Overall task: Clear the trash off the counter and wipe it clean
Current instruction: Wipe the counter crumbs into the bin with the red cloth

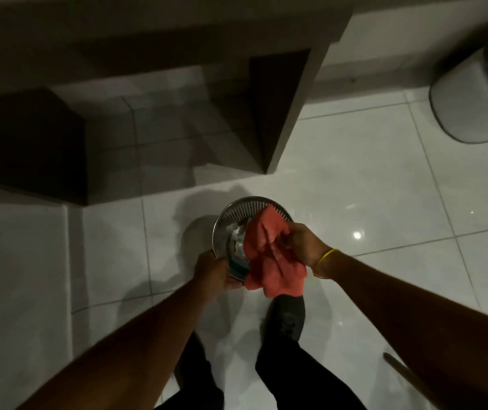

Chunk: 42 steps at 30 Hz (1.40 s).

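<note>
A round perforated metal bin hangs above the white tiled floor, with crumpled silvery trash inside it. My left hand grips its near rim. My right hand, with a yellow band at the wrist, holds a bunched pink-red cloth. The cloth hangs over the bin's right side and hides part of the rim and contents.
A grey counter with dark open space beneath stands ahead and left. A pale cabinet top lies at the left. A white pedal bin stands at far right. A stick handle leans at lower right. My dark shoe rests on the tiles.
</note>
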### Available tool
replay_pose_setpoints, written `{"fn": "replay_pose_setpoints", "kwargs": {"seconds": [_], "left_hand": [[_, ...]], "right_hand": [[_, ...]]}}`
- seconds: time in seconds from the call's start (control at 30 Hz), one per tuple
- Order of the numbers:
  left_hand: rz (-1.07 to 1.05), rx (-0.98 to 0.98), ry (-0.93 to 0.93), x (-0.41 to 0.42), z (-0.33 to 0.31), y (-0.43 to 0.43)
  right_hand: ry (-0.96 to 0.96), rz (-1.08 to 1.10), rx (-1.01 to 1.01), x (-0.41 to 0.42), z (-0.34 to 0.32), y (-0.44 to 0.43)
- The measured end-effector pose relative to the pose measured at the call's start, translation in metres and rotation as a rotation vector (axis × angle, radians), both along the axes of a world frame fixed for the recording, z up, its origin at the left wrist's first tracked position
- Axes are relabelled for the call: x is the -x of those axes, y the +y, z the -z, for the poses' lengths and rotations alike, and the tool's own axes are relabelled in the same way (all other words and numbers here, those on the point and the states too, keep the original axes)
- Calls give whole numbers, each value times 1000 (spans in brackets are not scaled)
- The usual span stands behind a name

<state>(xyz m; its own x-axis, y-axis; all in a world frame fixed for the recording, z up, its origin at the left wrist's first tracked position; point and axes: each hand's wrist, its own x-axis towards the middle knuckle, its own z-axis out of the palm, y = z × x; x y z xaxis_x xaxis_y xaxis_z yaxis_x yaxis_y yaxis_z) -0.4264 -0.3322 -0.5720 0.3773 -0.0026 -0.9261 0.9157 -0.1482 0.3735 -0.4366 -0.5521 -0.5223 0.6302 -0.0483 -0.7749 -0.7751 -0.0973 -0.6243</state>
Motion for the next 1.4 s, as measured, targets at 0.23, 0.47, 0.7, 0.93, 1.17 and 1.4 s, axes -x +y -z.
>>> {"fn": "replay_pose_setpoints", "kwargs": {"seconds": [0.23,0.47,0.7,0.93,1.17,1.4], "left_hand": [[119,-132,0,-2,29,-2],[238,-193,-43,1,39,6],[85,-133,-153,5,-86,-21],[-186,870,-171,-31,-368,-71],[-76,562,-416,-125,-473,-138],[-342,451,-428,-241,-500,-249]], "right_hand": [[71,-6,-13,5,47,0],[89,-43,-37,5,47,5],[-12,110,-201,9,-65,12],[-211,-8,-167,-21,-315,-29],[-379,-242,149,-120,-518,-103],[-283,-171,206,-253,-557,-220]]}}
